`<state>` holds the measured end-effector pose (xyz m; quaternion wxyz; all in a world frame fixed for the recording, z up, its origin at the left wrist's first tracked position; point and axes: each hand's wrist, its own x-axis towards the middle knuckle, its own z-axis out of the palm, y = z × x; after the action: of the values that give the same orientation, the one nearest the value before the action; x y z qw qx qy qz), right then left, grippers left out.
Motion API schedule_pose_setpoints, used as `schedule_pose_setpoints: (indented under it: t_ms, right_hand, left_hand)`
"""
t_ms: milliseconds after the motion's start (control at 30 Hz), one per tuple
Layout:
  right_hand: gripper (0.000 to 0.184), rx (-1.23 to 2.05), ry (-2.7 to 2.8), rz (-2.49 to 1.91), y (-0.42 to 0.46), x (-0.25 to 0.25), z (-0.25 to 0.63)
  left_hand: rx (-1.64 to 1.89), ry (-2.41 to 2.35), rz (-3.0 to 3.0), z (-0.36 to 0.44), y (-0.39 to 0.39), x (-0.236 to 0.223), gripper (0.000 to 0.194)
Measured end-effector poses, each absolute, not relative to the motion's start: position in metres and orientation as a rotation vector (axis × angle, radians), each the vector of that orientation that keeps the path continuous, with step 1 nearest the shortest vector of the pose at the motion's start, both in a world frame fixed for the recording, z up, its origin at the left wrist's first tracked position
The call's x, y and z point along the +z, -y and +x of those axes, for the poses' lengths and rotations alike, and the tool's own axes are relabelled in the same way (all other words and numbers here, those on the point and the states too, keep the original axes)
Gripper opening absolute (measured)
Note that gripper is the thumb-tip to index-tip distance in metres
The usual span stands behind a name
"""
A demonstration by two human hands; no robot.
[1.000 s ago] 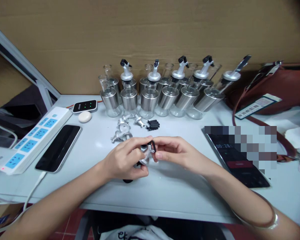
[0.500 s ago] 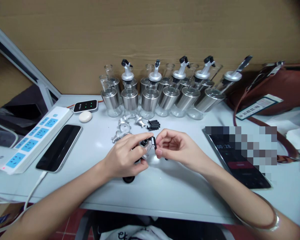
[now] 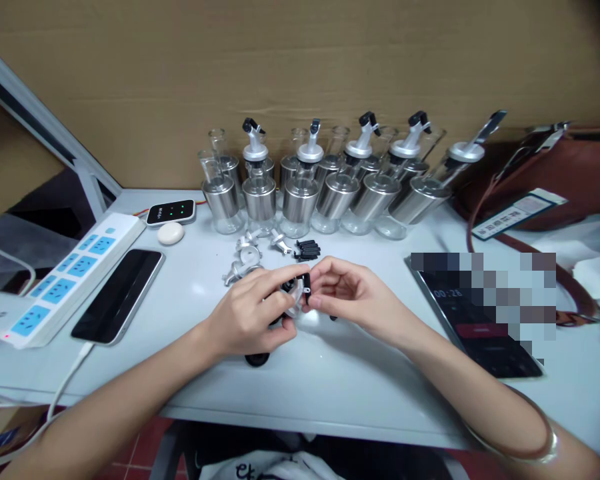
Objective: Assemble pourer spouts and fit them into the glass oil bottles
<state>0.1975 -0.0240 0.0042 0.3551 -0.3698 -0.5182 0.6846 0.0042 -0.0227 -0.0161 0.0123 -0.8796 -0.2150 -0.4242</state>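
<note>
My left hand [image 3: 250, 310] is closed around a silver and black pour spout [image 3: 295, 303], its fingers hiding much of it. At the spout's right end sits a small black flip cap [image 3: 307, 285], which the fingertips of my right hand [image 3: 347, 290] pinch from the right. The two hands nearly meet over the middle of the table. Just beyond them lie several loose silver spout tops [image 3: 250, 255] and a row of small black caps [image 3: 308, 250]. A round black part [image 3: 257, 359] rests below my left hand, partly covered by it.
Along the back stand several glass and steel bottles [image 3: 300, 200], some topped with spouts. On the left are a power strip [image 3: 70, 273], a phone [image 3: 120, 293], a white disc [image 3: 171, 233] and a small device [image 3: 171, 213]. A tablet-like screen [image 3: 470, 320] and a brown bag [image 3: 545, 180] occupy the right.
My right fingertips have shifted slightly left, closer to the spout, and the black cap has turned a little. My left hand keeps its hold almost unmoved.
</note>
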Motion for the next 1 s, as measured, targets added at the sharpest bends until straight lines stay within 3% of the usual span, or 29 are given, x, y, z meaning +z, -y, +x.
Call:
schedule_pose_setpoints:
  t_ms: [800, 1000]
  right_hand:
    - [0.031, 1.734, 1.345, -0.979, 0.0237, 0.0058, 0.1968]
    - [0.021, 1.732, 1.349, -0.988, 0.0225, 0.0058, 0.1996]
  left_hand:
    - [-1.297, 0.670, -2.812, 0.0047, 0.0238, -0.0153, 0.013]
    - [-1.264, 0.688, -2.771, 0.0037, 0.0214, -0.0168, 0.014]
